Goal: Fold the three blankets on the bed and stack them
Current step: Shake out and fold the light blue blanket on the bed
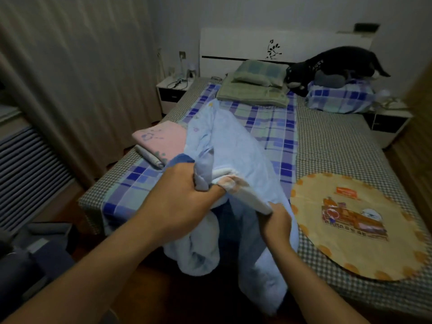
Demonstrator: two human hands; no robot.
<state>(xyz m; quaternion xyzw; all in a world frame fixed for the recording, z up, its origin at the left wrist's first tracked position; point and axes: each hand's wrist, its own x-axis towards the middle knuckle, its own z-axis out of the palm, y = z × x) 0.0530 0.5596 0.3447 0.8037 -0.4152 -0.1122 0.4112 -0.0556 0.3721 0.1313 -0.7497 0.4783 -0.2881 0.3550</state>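
Observation:
A light blue blanket (236,146) is lifted over the foot of the bed (332,146), part draped on the mattress and part hanging past the edge. My left hand (184,190) grips a bunched corner of it. My right hand (277,220) pinches its white edge a little lower and to the right. A folded pink blanket (161,139) lies on a folded pale one (149,155) at the bed's left side.
A round yellow mat (355,228) with a printed picture lies on the bed at right. Pillows (259,73) and a dark cat (327,66) are at the headboard. Nightstands (173,90) flank the bed. Curtains and a radiator stand on the left.

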